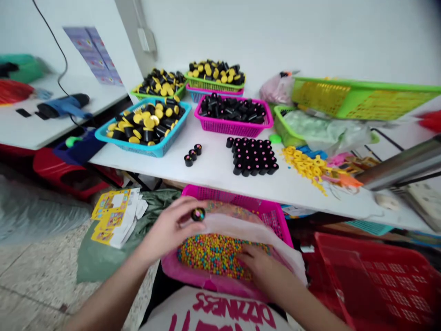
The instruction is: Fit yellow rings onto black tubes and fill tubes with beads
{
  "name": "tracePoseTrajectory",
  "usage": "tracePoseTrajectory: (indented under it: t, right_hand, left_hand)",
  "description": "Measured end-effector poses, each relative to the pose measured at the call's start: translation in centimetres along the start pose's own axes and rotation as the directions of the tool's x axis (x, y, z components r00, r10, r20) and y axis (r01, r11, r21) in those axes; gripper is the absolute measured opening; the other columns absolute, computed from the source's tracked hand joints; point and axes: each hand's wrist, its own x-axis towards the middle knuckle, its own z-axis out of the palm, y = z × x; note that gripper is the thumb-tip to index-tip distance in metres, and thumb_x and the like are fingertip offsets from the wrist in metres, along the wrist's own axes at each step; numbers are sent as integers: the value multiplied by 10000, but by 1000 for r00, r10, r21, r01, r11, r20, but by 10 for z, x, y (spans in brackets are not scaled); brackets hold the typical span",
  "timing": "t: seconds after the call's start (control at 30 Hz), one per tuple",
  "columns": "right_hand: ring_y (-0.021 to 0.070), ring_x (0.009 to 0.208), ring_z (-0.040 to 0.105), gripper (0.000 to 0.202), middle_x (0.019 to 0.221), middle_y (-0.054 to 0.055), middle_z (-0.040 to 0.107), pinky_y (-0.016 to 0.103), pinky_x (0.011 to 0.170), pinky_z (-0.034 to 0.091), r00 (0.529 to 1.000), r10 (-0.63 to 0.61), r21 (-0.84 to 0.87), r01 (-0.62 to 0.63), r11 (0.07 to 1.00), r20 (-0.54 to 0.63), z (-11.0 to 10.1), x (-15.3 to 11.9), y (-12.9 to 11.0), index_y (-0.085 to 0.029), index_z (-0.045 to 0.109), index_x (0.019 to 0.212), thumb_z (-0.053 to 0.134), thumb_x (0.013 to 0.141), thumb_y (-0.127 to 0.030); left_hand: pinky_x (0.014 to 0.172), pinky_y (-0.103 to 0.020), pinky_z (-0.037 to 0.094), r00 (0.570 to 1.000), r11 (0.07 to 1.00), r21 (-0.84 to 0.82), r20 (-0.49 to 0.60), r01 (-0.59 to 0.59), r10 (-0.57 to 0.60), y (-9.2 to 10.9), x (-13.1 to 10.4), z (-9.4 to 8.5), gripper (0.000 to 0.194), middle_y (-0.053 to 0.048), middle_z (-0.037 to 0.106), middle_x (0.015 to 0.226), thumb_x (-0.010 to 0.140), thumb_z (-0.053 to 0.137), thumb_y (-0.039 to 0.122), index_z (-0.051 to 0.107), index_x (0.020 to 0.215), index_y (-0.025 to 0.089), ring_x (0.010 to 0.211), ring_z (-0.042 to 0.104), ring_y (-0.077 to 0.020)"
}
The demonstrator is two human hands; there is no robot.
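Observation:
Between the thumb and fingers of my left hand point(177, 225) is a small black cup point(198, 214) with colored bits at its opening, held over the left side of a pink basket point(285, 225). That basket holds a plastic bag of small multicolored beads point(210, 253). The fingers of my right hand point(253, 262) are bent into the beads at the right, their tips partly buried, so what they hold is hidden. On the white table, several black cups with pink dots point(255, 156) stand in a block, and three more point(193, 155) stand in a short row.
A blue basket point(165, 145) of black and yellow pieces and a magenta basket point(234, 126) of black pieces are on the table. Yellow plastic pieces point(305, 165) lie at right. A red crate point(379, 280) is at lower right, a green bag point(93, 257) at lower left.

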Motion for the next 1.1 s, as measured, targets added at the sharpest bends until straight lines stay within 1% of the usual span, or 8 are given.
tracePoseTrajectory:
  t: [0.17, 0.37, 0.53, 0.63, 0.73, 0.9, 1.0, 1.1]
  right_hand:
    - [276, 1028, 637, 450, 1138, 146, 637, 312, 764, 552, 999, -32, -297, 35, 954, 14, 12, 36, -14, -118, 654, 1145, 406, 809, 50]
    - [249, 885, 667, 342, 1038, 130, 657, 268, 631, 564, 983, -179, -432, 151, 889, -25, 27, 67, -28, -118, 684, 1054, 496, 793, -1]
    - [282, 935, 651, 248, 1047, 149, 648, 274, 610, 569, 951, -306, -365, 270, 891, -43, 39, 81, -20, -99, 693, 1006, 567, 794, -118]
    - [289, 1015, 635, 265, 1156, 150, 621, 316, 723, 583, 952, -304, -299, 297, 907, 22, 33, 84, -18, -118, 664, 1067, 545, 832, -147]
    - [291, 1043, 626, 266, 1176, 139, 613, 350, 798, 570, 957, -285, -229, 291, 929, 60, 24, 84, -18, -140, 649, 1075, 539, 833, -155]
    - [264, 960, 654, 297, 1080, 96, 667, 307, 789, 548, 957, -273, -81, 281, 956, 95, 12, 82, -12, -208, 659, 1059, 580, 774, -239]
    - [238, 866, 684, 343, 991, 60, 707, 271, 722, 539, 966, -240, -3, 241, 971, 99, 3, 77, -7, -219, 674, 1018, 575, 694, -168]
    - [216, 865, 697, 404, 989, 42, 728, 258, 729, 537, 981, -190, 138, 185, 973, 27, -7, 66, -6, -226, 692, 1039, 512, 705, -86]
  left_hand:
    - [774, -327, 507, 892, 966, 44, -396, 254, -217, -61, 79, -28, 630, -63, 626, 1037, 742, 717, 313, 481, 1312, 188, 862, 608, -191]
    - [755, -344, 506, 847, 942, 64, -462, 329, -264, -102, 129, -29, 791, -77, 623, 1085, 710, 730, 343, 350, 1381, 167, 687, 586, -153]
    - [954, -498, 441, 867, 897, 383, -498, 219, 2, -83, 152, -37, 734, -161, 532, 1174, 698, 766, 389, 453, 1315, 143, 1076, 555, -315]
    - [1024, -480, 392, 916, 870, 490, -368, 43, 162, -56, 182, -21, 468, -154, 515, 1181, 850, 624, 314, 507, 1271, 149, 1158, 515, -294]
    - [986, -371, 439, 980, 896, 439, -137, -70, 144, -41, 228, 11, 462, -136, 539, 1207, 880, 530, 142, 460, 1336, 157, 1083, 583, -220]
    - [941, -419, 460, 995, 903, 427, -52, -50, 80, -44, 288, 48, 430, -192, 591, 1187, 807, 626, 123, 571, 1233, 118, 1055, 609, -299]
    - [915, -396, 477, 994, 915, 399, -59, -63, 94, -41, 286, 42, 328, -179, 660, 1043, 791, 606, 93, 606, 1119, 74, 986, 628, -276]
    - [908, -357, 486, 991, 932, 348, -48, -102, 126, -27, 250, 22, 292, -112, 674, 983, 752, 628, 109, 621, 1044, 103, 935, 628, -223]
